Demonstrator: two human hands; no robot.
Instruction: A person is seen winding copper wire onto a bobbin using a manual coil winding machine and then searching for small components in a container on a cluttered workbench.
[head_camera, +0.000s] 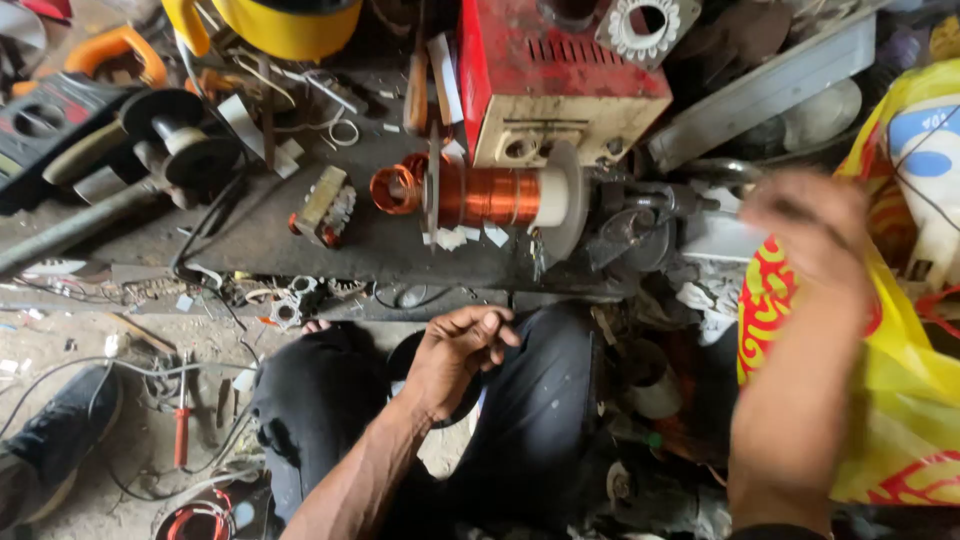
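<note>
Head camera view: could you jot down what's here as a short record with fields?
Setting: cluttered workshop bench and floor
Centre: copper wire coil on a winding spindle, before a red metal box
Left hand: resting curled between the knees, over a dark round object, grip unclear
Right hand: blurred, raised beside a yellow plastic bag
Floor: red-handled screwdriver, loose wires

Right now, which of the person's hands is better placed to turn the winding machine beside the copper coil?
Probably the right hand: though blurred, it is raised beside the dark winder mechanism at the end of the copper coil. The left hand rests lower, loosely curled over the lap, apart from the coil.
</note>
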